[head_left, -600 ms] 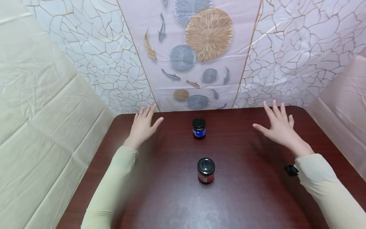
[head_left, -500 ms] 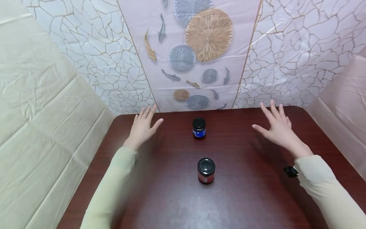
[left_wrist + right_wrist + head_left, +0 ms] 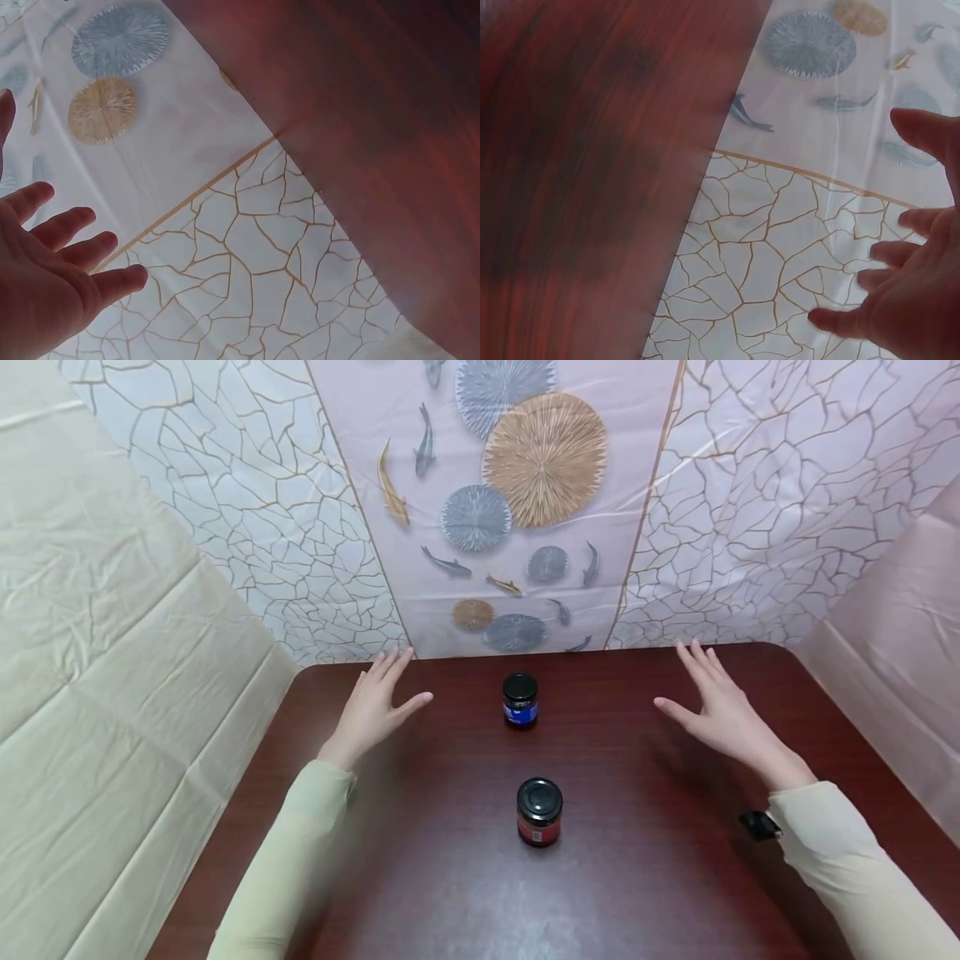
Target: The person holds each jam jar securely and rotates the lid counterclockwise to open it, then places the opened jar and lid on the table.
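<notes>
Two small dark jars with black lids stand upright on the table. The farther one, a jar with a blue label [image 3: 521, 702], is near the back edge; the nearer jar with a red label [image 3: 539, 812] is around the middle. My left hand [image 3: 372, 706] is over the left side of the table, fingers spread and thumb out, touching neither jar. Over the right side, my right hand [image 3: 723, 714] has its fingers extended and thumb apart, holding nothing. Both wrist views show the hands' fingers with nothing between them; no jar appears there.
The dark red wooden table [image 3: 450, 893] meets a patterned cloth backdrop [image 3: 547, 460] at its back edge. Cream cloth [image 3: 135, 693] hangs along the left side and pinkish cloth [image 3: 900, 618] along the right. A small black object [image 3: 760, 826] sits at the right cuff.
The right hand has moved slightly left and lower in the head view, its fingers closer together. The left hand has dipped slightly. The whole view has shifted a little; the jars stand unmoved.
</notes>
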A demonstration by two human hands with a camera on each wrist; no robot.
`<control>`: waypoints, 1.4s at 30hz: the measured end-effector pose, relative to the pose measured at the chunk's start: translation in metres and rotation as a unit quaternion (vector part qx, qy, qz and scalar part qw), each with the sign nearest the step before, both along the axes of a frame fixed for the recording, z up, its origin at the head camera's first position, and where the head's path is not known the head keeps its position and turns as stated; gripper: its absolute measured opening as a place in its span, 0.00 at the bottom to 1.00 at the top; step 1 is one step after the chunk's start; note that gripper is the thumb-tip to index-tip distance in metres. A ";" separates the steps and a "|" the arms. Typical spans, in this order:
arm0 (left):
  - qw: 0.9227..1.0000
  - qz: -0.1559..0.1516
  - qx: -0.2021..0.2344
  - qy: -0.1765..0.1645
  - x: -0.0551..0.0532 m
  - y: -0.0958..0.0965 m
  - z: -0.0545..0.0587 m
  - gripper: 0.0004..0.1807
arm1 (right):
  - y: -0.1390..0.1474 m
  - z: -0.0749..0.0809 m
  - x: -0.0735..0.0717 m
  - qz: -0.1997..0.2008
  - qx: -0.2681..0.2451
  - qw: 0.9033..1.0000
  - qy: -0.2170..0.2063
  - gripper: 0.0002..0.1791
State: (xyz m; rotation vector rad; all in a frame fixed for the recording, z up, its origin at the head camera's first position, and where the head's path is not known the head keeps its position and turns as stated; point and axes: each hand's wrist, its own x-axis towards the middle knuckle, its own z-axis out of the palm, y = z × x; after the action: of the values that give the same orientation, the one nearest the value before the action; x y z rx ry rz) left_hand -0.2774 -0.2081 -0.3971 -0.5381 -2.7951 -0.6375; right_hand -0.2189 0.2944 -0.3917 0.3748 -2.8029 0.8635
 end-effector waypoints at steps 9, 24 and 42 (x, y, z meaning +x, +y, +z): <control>0.998 -0.025 0.048 -0.026 0.013 0.002 -0.008 0.48 | 0.001 -0.009 0.008 0.002 -0.012 1.000 0.011 0.50; 0.996 -0.030 0.073 -0.047 0.027 0.007 -0.018 0.47 | -0.004 -0.016 0.016 0.018 -0.019 0.999 -0.020 0.50; 0.990 -0.039 0.099 -0.088 0.045 0.017 -0.036 0.48 | -0.020 -0.031 0.033 0.050 -0.022 0.998 -0.024 0.49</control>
State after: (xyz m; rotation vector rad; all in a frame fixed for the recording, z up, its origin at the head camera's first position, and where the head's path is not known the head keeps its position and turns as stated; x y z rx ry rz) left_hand -0.2324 -0.1916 -0.4332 -0.5777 -2.8376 -1.0139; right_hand -0.1863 0.2741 -0.4223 0.4984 -2.8252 0.9655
